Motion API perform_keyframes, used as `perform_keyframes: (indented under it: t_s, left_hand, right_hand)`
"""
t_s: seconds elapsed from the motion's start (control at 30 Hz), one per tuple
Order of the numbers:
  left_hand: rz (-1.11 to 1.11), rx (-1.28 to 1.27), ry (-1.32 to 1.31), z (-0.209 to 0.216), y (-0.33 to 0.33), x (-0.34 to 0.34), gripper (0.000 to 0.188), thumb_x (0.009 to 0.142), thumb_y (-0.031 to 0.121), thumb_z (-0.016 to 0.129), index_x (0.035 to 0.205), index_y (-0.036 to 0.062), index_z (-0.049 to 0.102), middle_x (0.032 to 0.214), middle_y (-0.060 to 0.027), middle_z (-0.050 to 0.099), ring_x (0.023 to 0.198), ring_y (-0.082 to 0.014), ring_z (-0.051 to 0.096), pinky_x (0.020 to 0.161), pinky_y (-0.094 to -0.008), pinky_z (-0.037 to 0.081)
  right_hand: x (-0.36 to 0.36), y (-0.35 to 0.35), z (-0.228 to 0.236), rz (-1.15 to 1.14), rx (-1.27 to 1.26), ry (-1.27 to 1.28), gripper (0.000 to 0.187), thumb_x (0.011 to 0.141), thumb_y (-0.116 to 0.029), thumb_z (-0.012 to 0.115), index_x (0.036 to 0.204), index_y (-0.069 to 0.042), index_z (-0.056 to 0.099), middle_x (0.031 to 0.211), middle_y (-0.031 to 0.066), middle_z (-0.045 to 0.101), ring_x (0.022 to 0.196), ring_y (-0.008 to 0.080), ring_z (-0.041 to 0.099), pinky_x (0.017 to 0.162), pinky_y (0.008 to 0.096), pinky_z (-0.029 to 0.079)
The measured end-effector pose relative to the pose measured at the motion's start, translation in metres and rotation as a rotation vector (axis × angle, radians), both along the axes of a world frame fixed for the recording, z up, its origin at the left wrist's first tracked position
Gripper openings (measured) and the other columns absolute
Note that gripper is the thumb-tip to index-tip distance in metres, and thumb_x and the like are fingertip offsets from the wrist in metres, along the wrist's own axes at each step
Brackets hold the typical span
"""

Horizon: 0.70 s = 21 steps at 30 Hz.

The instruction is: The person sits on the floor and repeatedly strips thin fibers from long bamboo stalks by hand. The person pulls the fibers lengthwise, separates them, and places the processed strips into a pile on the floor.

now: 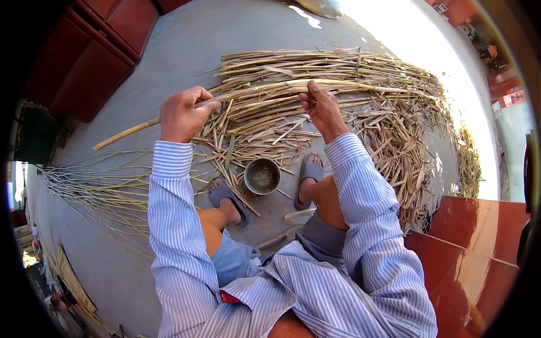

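A long pale reed stalk [128, 133] runs across in front of me, its bare end to the left and its thinner end over the pile to the right. My left hand [183, 115] is closed around it, thumb on top. Farther along, my right hand [325, 110] pinches the same stalk between thumb and fingertips. Beneath and beyond both hands lies a heap of similar reed stalks [265, 61], laid roughly side by side. Dry peeled husks [394, 149] are strewn below the right part of that heap.
A round metal bowl [262, 176] stands on the floor [121, 214] between my sandalled feet. Thin peeled strips [104, 183] fan out at left. Dark red cabinets [93, 62] stand at far left, and red panels [456, 248] at near right. Bright sunlight crosses the far right.
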<state>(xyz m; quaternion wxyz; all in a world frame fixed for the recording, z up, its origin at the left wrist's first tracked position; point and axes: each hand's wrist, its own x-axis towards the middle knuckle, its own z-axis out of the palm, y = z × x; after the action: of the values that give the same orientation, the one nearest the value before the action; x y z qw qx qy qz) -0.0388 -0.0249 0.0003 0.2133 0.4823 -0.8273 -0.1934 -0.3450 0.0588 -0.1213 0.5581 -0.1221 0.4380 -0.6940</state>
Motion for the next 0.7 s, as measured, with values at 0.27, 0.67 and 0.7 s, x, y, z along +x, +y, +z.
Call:
perform_keyframes:
  t_s: [0.27, 0.67, 0.7]
  left_hand:
    - [-0.107, -0.345, -0.005, -0.01, 0.003, 0.003, 0.019, 0.073, 0.026, 0.077, 0.08, 0.0102, 0.069, 0.069, -0.0081, 0.065, 0.065, -0.0284, 0.061, 0.061, -0.0403, 0.042]
    - [0.009, -0.286, 0.286, 0.0, 0.01, 0.006, 0.026, 0.076, 0.03, 0.078, 0.085, 0.0068, 0.071, 0.077, -0.006, 0.068, 0.073, -0.0209, 0.062, 0.073, -0.0358, 0.041]
    - [0.058, -0.173, 0.387, 0.001, 0.009, 0.004, 0.027, 0.078, 0.031, 0.077, 0.087, 0.0062, 0.071, 0.079, -0.0065, 0.069, 0.076, -0.0214, 0.062, 0.074, -0.0361, 0.041]
  right_hand:
    - [-0.051, 0.013, -0.019, -0.364, 0.401, -0.316, 0.046, 0.102, -0.039, 0.046, 0.126, 0.0, 0.048, 0.122, 0.0234, 0.054, 0.105, 0.0243, 0.06, 0.083, 0.037, 0.053]
    - [-0.005, -0.006, 0.015, -0.023, 0.145, -0.058, 0.021, 0.097, -0.019, 0.059, 0.105, 0.0, 0.062, 0.092, 0.01, 0.068, 0.08, 0.0167, 0.066, 0.061, 0.0219, 0.057]
    - [0.002, -0.01, 0.007, -0.015, 0.08, -0.096, 0.02, 0.097, -0.018, 0.059, 0.103, 0.0, 0.061, 0.091, 0.011, 0.067, 0.08, 0.0184, 0.067, 0.061, 0.023, 0.057]
